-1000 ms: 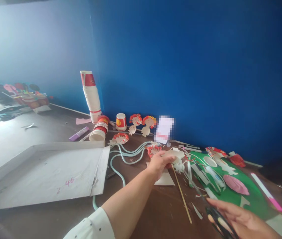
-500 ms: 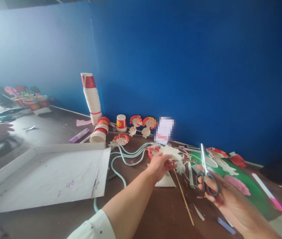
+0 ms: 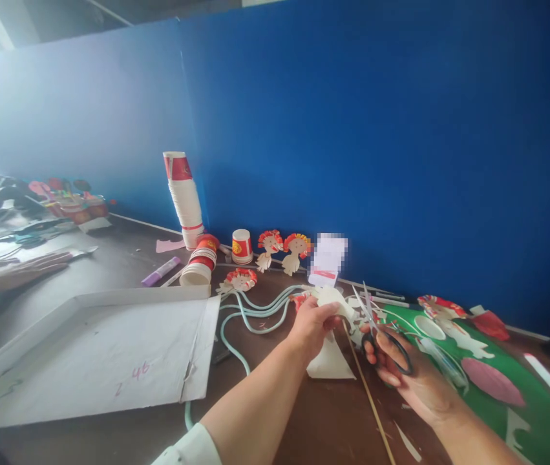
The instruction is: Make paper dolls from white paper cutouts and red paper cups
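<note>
Pinched in my left hand (image 3: pixel 314 326) is a cream paper cutout (image 3: pixel 335 300), held above the table. My right hand (image 3: pixel 403 368) has its fingers through the handles of black-handled scissors (image 3: pixel 371 320). The blades stand apart and point up, just right of the cutout. Under my left hand lies a cream paper piece (image 3: pixel 330 361), and a thin wooden stick (image 3: pixel 366 391) runs toward me beside it. Behind the hands, two paper figures with red fringed hair (image 3: pixel 296 252) lean on the blue wall. Another fringed figure (image 3: pixel 240 281) lies flat.
At left is a shallow white box lid (image 3: pixel 124 349). Stacked paper cups (image 3: pixel 187 203) stand by the blue wall, near a purple marker (image 3: pixel 161 271). Pale blue cords (image 3: pixel 245 313) curve across the table. A green sheet (image 3: pixel 488 387) holds a pink oval (image 3: pixel 492 381). Another person's hand (image 3: pixel 46 261) rests far left.
My right hand has brought the scissors left, closer to the cutout, and the blades have opened. My left hand still grips the cutout, which has turned. The view has shifted slightly.
</note>
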Action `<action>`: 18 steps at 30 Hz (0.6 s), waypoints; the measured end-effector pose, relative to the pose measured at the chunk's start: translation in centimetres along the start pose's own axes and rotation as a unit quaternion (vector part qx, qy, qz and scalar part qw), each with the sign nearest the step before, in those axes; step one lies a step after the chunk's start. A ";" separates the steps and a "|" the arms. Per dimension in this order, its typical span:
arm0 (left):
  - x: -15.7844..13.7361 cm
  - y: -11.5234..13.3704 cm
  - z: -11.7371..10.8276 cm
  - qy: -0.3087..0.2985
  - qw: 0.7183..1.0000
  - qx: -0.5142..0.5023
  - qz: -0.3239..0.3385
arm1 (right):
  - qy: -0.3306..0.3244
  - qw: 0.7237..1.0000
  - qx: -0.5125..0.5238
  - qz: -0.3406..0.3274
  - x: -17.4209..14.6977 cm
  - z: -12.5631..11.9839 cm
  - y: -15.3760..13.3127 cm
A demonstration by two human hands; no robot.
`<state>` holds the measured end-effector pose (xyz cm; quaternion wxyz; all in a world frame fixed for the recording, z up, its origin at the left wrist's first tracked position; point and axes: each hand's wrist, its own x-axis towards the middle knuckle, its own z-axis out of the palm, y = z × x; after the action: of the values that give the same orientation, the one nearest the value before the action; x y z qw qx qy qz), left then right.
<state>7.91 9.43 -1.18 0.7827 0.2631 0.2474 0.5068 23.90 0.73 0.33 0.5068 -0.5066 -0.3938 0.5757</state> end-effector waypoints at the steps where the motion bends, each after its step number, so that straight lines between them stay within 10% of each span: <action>1: 0.1 -0.1 0.0 -0.010 1.000 -0.005 -0.001 | -0.003 1.000 -0.013 0.003 -0.2 0.0 0.0; 18: 0.1 -0.1 0.5 -0.044 0.999 -0.003 0.018 | -0.025 0.972 -0.219 0.079 -1.0 -1.0 -0.7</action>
<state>8.36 9.39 -0.89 0.7841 0.2877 0.2065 0.5097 24.94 -0.19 0.99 0.3258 -0.6203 -0.4817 0.5263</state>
